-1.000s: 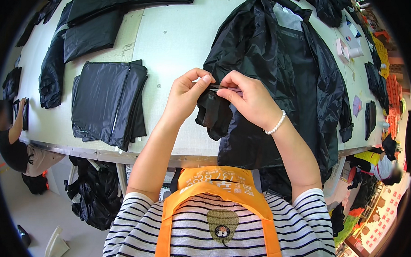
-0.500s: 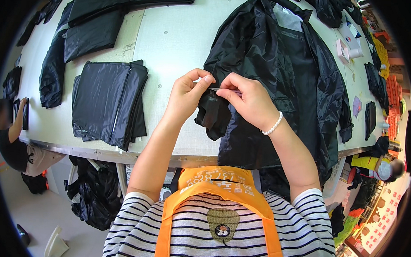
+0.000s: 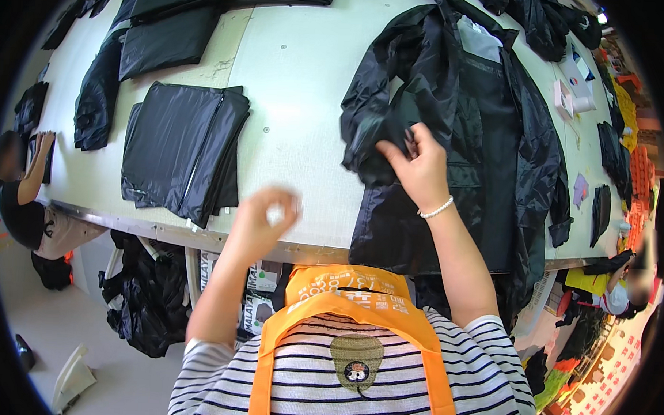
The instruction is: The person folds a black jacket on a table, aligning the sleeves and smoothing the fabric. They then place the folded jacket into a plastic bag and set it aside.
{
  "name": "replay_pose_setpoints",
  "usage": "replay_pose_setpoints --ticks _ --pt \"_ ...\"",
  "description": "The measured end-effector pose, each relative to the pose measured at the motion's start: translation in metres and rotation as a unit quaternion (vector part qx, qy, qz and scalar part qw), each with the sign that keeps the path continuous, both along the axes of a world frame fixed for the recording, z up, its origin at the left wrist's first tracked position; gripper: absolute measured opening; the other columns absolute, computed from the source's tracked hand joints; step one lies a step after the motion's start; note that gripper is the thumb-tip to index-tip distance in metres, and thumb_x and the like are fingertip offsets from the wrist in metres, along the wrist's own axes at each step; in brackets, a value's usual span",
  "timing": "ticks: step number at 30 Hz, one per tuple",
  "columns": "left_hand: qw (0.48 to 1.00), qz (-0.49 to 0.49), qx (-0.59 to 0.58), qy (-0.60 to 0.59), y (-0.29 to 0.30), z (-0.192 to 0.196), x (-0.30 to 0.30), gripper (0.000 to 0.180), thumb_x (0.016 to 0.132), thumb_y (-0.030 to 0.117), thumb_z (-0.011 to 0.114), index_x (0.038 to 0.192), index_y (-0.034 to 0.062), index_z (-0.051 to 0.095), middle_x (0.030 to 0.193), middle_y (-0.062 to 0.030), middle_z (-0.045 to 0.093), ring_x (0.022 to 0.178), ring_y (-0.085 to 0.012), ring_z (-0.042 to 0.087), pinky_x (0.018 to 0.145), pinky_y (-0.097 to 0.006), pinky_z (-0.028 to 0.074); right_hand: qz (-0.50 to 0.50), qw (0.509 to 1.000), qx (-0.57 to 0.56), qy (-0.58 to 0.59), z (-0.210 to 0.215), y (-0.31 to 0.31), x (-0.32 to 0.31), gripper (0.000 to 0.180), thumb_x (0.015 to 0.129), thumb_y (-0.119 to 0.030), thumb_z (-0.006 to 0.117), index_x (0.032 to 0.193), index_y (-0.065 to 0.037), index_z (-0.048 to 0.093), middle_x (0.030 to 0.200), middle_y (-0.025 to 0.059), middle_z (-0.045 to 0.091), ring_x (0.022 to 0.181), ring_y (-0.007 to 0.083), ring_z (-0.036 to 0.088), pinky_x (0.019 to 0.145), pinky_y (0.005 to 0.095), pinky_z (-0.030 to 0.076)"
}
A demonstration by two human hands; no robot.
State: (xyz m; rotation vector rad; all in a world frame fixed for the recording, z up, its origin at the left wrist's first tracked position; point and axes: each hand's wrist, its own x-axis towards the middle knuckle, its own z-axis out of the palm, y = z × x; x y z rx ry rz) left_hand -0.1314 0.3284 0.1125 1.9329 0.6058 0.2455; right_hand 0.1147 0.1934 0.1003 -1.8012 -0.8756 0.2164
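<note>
Pale and broad, the surface (image 3: 302,119) carries a black jacket (image 3: 489,151), at whose bunched sleeve (image 3: 365,146) the right hand (image 3: 426,167) is curled, too blurred to tell its grip; near the folded black garments (image 3: 175,140) hangs the left hand (image 3: 255,223), fingers curved toward the thumb, whether touching I can't tell

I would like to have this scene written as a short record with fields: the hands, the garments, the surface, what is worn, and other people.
Left hand: left hand blurred, apart from the jacket, fingers curled; nothing visible held
Right hand: right hand at a blurred sleeve of the jacket; grip unclear
Garments: black jacket spread out; black folded stack to its left
Surface: pale table
Worn: orange apron; white bracelet on right wrist
Other people: co-worker at far left, hands raised to the table
</note>
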Motion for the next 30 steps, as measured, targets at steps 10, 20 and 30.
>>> replay_pose_setpoints --ticks 10,20,30 --pt "0.997 -0.024 -0.034 0.06 -0.039 0.002 0.008 0.055 0.083 0.027 0.068 0.13 0.0041 0.049 0.123 -0.0162 0.058 0.116 -0.0266 0.054 0.097 -0.037 0.043 0.033 0.997 -0.022 0.069 0.015 -0.021 0.019 0.04 0.091 -0.031 0.063 0.073 -0.003 0.042 0.059 -0.0007 0.041 0.057 0.0068 0.033 0.05 0.025 0.032" --pt "0.954 0.209 -0.093 -0.193 -0.065 0.006 0.162 0.007 0.079 0.003 0.062 0.078 -0.0039 0.062 0.063 -0.0035 0.059 0.06 -0.0078 0.051 0.054 -0.026 0.044 0.074 0.99 -0.042 0.114 0.054 -0.055 0.004 0.024 0.073 -0.01 0.078 0.082 0.0 0.058 0.073 0.004 0.061 0.065 0.0084 0.049 0.062 0.0261 0.044" --pt "0.972 0.223 0.052 -0.049 -0.075 -0.013 0.169 0.009 0.075 0.008 0.06 0.077 0.0024 0.053 0.068 -0.0208 0.059 0.064 -0.0392 0.058 0.06 -0.044 0.046 -0.058 0.988 0.083 0.115 0.014 -0.067 0.0 0.021 0.075 -0.013 0.074 0.078 0.002 0.059 0.065 0.0122 0.06 0.06 0.0126 0.054 0.054 0.0309 0.042"
